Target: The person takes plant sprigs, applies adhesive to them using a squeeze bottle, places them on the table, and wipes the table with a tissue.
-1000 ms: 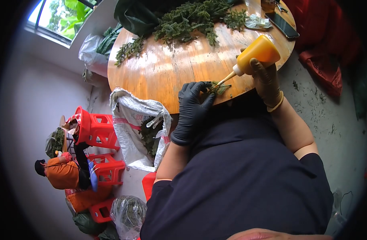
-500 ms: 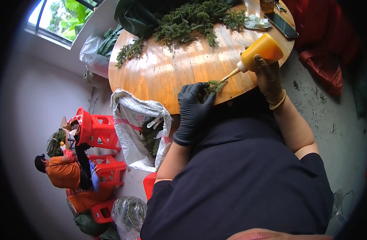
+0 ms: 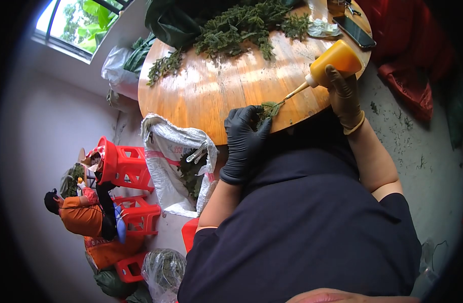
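Observation:
My left hand (image 3: 244, 139), in a black glove, pinches a small green sprig (image 3: 269, 109) at the near edge of the round wooden table (image 3: 211, 96). In a tan glove, my right hand (image 3: 345, 96) is wrapped round a squeeze bottle (image 3: 337, 63) of yellow-orange liquid. The bottle is tilted, its long thin nozzle pointing down and left. The nozzle's tip is at the right end of the sprig; whether they touch I cannot tell. A heap of green sprigs (image 3: 241, 28) lies along the far side of the table.
A phone (image 3: 354, 32) and a crumpled wrapper (image 3: 323, 29) lie at the table's far right. A white woven sack (image 3: 166, 182) with greenery and a clip stands left of my arm. Red stools (image 3: 135, 169) and a seated co-worker (image 3: 82, 214) are further left. Red cloth (image 3: 408, 86) hangs at right.
My right hand and the bottle have shifted slightly to the right, drawing the nozzle tip toward the sprig's outer end. My left hand stays in place with the sprig.

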Demonstrator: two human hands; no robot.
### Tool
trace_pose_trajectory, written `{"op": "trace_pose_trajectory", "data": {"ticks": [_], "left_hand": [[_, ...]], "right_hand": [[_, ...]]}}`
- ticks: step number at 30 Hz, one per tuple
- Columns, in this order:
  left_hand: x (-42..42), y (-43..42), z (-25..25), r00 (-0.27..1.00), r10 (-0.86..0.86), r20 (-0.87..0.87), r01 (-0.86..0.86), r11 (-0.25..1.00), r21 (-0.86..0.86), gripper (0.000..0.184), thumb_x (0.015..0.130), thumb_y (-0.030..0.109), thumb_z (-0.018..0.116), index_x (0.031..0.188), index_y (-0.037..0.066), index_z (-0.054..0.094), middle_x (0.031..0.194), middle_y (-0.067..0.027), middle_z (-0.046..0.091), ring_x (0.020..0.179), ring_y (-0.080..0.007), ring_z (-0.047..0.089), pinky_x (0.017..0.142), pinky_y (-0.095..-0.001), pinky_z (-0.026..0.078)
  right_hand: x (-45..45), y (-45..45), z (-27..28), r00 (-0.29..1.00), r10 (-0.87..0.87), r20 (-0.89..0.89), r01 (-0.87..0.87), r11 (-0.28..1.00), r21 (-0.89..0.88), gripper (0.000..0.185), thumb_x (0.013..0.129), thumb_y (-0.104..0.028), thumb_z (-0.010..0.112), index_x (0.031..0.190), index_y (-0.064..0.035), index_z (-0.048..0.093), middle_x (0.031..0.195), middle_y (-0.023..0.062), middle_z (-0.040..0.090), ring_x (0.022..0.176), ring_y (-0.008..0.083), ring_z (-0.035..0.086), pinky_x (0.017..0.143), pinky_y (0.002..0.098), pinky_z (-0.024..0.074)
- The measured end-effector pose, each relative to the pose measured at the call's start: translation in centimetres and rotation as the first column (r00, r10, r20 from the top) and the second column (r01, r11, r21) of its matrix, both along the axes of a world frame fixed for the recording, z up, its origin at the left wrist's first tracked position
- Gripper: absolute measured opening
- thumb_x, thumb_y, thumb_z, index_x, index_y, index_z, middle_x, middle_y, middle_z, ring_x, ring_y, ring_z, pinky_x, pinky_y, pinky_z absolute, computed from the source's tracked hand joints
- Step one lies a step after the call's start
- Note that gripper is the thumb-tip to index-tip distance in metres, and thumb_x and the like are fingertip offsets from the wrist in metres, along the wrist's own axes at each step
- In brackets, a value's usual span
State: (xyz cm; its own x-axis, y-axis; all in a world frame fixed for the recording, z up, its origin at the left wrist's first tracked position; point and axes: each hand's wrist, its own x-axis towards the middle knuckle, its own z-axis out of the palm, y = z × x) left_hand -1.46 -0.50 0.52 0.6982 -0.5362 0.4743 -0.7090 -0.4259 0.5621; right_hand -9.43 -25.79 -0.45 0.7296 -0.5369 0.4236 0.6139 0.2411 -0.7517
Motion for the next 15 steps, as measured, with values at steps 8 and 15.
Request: {"op": "trace_pose_trajectory", "data": {"ticks": [8, 15], "left_hand": [[-0.1, 0.1, 0.0, 1.000, 0.012, -0.001, -0.012, 1.000, 0.020, 0.024, 0.075, 0.013, 0.079, 0.095, 0.006, 0.069, 0.084, -0.0093, 0.064, 0.088, -0.0282, 0.059, 0.081, -0.0404, 0.044], [-0.1, 0.1, 0.1, 0.999, 0.005, 0.049, -0.006, 1.000, 0.015, 0.025, 0.074, 0.010, 0.079, 0.095, 0.001, 0.070, 0.085, -0.0121, 0.066, 0.082, -0.0272, 0.061, 0.076, -0.0366, 0.049]], "right_hand": [[-0.1, -0.9, -0.1, 0.999, -0.038, -0.001, 0.038, 0.999, -0.019, 0.036, 0.095, -0.023, 0.068, 0.121, -0.0014, 0.055, 0.108, 0.0108, 0.064, 0.101, 0.0236, 0.066, 0.085, 0.0384, 0.0545], [-0.3, -1.0, 0.8, 0.998, -0.067, 0.005, 0.067, 0.997, 0.039, 0.033, 0.092, -0.019, 0.072, 0.115, -0.0027, 0.056, 0.099, 0.0067, 0.063, 0.089, 0.0183, 0.066, 0.079, 0.0364, 0.0563]]}}
